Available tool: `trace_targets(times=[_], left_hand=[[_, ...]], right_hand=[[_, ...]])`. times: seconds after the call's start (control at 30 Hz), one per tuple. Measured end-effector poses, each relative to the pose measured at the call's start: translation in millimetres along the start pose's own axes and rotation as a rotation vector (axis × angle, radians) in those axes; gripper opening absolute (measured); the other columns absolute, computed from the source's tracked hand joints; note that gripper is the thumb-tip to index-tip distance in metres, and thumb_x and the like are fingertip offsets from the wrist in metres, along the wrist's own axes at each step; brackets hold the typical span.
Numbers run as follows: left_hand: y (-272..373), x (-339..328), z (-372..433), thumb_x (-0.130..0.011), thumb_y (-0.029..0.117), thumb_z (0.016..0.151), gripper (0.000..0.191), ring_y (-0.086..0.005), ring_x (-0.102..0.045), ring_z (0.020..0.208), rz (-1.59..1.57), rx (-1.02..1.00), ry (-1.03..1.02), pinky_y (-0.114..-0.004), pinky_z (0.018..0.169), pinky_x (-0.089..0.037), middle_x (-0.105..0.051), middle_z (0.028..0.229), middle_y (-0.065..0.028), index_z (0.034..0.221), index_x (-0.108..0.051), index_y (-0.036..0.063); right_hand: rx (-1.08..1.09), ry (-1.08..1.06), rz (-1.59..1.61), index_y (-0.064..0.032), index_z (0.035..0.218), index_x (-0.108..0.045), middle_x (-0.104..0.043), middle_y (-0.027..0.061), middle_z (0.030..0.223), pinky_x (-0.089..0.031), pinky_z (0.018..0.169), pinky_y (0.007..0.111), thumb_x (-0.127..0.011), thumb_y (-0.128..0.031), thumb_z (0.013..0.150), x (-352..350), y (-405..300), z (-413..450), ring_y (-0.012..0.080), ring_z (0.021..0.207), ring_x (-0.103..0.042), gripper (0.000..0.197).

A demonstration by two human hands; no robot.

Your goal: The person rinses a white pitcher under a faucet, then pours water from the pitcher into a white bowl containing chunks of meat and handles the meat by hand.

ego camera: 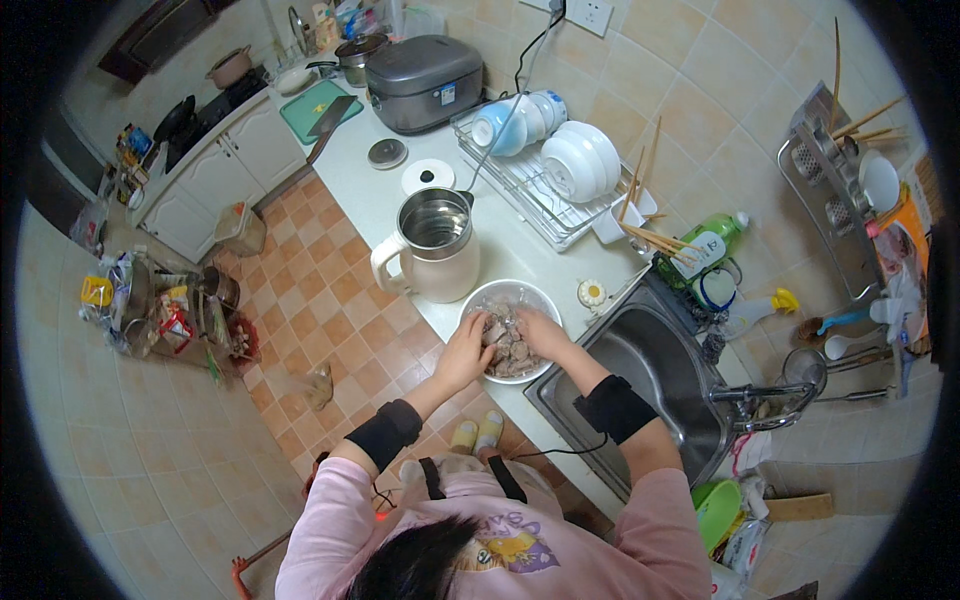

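A white bowl (555, 304) stands at the counter's front edge beside the sink. Greyish chunks that look like raw meat (516, 358) fill it, with what looks like clear plastic film (504, 298) toward its far side. My left hand (463, 352) reaches over the left rim, its fingertips on the chunks. From the right, my right hand (543, 334) dips into the bowl, and its fingertips are partly hidden among the contents. Whether either hand grips a piece or the film is unclear. Just behind the bowl is a cream jug (442, 266) with a steel inside, its top uncovered.
A stainless sink (645, 367) with a faucet (772, 397) lies to the right. Behind are a wire dish rack (525, 199) with bowls, a rice cooker (425, 81), and a white lid (427, 176). A cleaver (330, 124) rests across a green cutting board (311, 109), its handle overhanging the counter.
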State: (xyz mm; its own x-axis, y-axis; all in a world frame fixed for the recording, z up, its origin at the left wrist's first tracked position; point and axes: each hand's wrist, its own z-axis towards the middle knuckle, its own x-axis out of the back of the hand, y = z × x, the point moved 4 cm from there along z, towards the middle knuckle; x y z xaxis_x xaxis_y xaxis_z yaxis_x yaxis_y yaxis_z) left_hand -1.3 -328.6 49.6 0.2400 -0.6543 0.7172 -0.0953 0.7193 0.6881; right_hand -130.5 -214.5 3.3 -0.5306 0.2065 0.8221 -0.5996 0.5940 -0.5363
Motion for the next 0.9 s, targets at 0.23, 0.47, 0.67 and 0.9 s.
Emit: trace_targets(times=[0.23,0.47,0.67,0.9], left_hand=[[-21,-28,25,-0.058,0.03,0.072,0.061,-0.0379,-0.039,0.108,0.148,-0.032,-0.108,-0.039,0.092,-0.032,-0.039,0.115,-0.0259,0.115,-0.036,-0.0084],[-11,-17,25,-0.057,0.032,0.072,0.059,-0.0356,-0.04,0.108,0.174,-0.144,-0.269,-0.038,0.094,-0.032,-0.044,0.114,-0.0254,0.111,-0.041,-0.0094],[-22,1,12,-0.058,0.025,0.07,0.056,-0.034,-0.042,0.107,0.154,-0.278,-0.288,-0.037,0.092,-0.034,-0.045,0.112,-0.023,0.111,-0.041,-0.0078],[-26,15,27,-0.061,0.022,0.069,0.055,-0.0337,-0.042,0.107,0.082,-0.391,-0.286,-0.037,0.092,-0.034,-0.043,0.115,-0.0201,0.112,-0.04,-0.006]], right_hand=[[-0.099,-0.081,-0.121,-0.0043,0.109,-0.048,-0.058,0.017,0.088,-0.043,0.077,0.038,-0.049,-0.005,0.072,33,-29,-9,0.0325,0.087,-0.055,0.037],[0.177,0.267,-0.274,-0.0077,0.104,-0.053,-0.057,0.0148,0.095,-0.044,0.073,0.04,-0.05,-0.011,0.073,5,-36,16,0.0299,0.086,-0.055,0.032],[-0.084,-0.127,-0.361,-0.0078,0.096,-0.058,-0.055,0.0131,0.098,-0.042,0.077,0.039,-0.054,-0.013,0.071,-17,-39,47,0.0303,0.089,-0.053,0.026],[-0.155,0.136,-0.056,-0.0096,0.097,-0.057,-0.057,0.0106,0.095,-0.043,0.075,0.038,-0.058,-0.019,0.071,30,-42,6,0.0286,0.085,-0.055,0.028]])
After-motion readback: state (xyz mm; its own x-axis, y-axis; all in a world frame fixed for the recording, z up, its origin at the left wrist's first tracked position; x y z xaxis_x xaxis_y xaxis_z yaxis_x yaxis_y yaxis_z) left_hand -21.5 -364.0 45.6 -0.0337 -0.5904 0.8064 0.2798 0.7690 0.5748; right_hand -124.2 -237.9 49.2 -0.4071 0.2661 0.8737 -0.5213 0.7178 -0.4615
